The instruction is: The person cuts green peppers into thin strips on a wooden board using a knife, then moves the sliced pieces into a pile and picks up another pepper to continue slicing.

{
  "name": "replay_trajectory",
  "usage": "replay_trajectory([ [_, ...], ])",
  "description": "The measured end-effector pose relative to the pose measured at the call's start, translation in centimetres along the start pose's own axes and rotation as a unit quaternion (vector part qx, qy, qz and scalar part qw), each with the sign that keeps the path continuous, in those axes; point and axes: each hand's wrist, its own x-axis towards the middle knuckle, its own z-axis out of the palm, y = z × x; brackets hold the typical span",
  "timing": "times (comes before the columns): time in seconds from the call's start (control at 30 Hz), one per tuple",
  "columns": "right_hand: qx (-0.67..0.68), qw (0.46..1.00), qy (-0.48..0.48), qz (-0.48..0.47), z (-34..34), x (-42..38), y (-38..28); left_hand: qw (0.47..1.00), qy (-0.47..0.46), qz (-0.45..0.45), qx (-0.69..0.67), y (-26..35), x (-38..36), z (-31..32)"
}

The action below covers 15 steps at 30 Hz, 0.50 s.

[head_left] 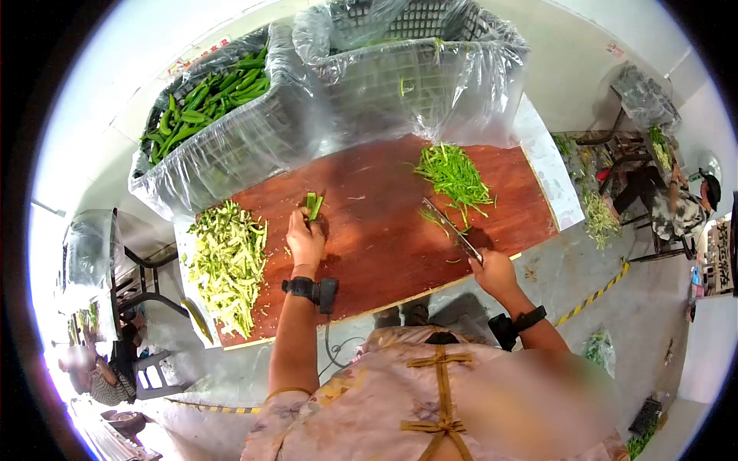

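My left hand (pixel 305 240) is closed on a few cut pieces of green pepper (pixel 314 204) over the left part of the reddish-brown board (pixel 369 246). In my right hand (pixel 494 273) is a knife (pixel 460 237), its blade pointing up and to the left, low over the board. Beyond the blade lies a heap of thin green pepper strips (pixel 453 175), with some strips beside the blade. To the left of my left hand spreads a large pile of pale green cut scraps (pixel 228 265); their exact kind is hard to make out.
Behind the board stand a plastic-lined crate (pixel 231 146) full of long green peppers (pixel 207 100) and a second lined crate (pixel 415 84). A person (pixel 680 207) sits at far right, another person (pixel 108 376) at far left. Yellow-black tape (pixel 592 296) marks the floor.
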Motion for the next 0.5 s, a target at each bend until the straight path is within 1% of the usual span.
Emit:
replay_trajectory([
  [0.03,0.002,1.000,-0.001,-0.003,0.1,-0.1,-0.3,0.998,0.000,-0.026,-0.057,0.5,0.2,0.2],
  [0.1,0.022,0.999,-0.019,-0.038,0.1,-0.3,-1.1,0.983,-0.039,-0.129,-0.126,2.3,0.1,-0.2],
  [0.13,0.023,0.999,-0.019,-0.040,0.3,-0.4,-1.5,0.983,-0.037,-0.130,-0.125,2.2,0.0,0.0],
  [0.2,0.031,0.997,-0.055,-0.054,0.6,-0.7,-2.1,0.991,-0.065,-0.028,-0.112,2.3,-0.3,0.5],
  [0.23,0.031,0.997,-0.055,-0.054,0.7,-0.8,-2.3,0.991,-0.065,-0.029,-0.111,2.7,-0.6,0.7],
  [0.3,0.068,0.995,-0.036,-0.067,0.9,-1.0,-2.5,0.981,-0.157,0.040,-0.111,4.0,-1.8,1.1],
  [0.33,0.068,0.995,-0.038,-0.067,0.9,-1.0,-2.5,0.981,-0.157,0.038,-0.111,4.8,-2.4,1.3],
  [0.4,0.020,0.998,-0.045,-0.030,0.8,-1.0,-2.5,0.948,-0.203,0.235,-0.073,6.1,-3.5,1.6],
  [0.43,0.020,0.998,-0.046,-0.030,0.8,-1.0,-2.4,0.948,-0.203,0.235,-0.073,6.1,-4.1,1.6],
  [0.5,0.022,0.999,-0.030,-0.037,0.9,-1.0,-2.1,0.925,-0.215,0.309,0.047,6.5,-5.3,1.4],
])
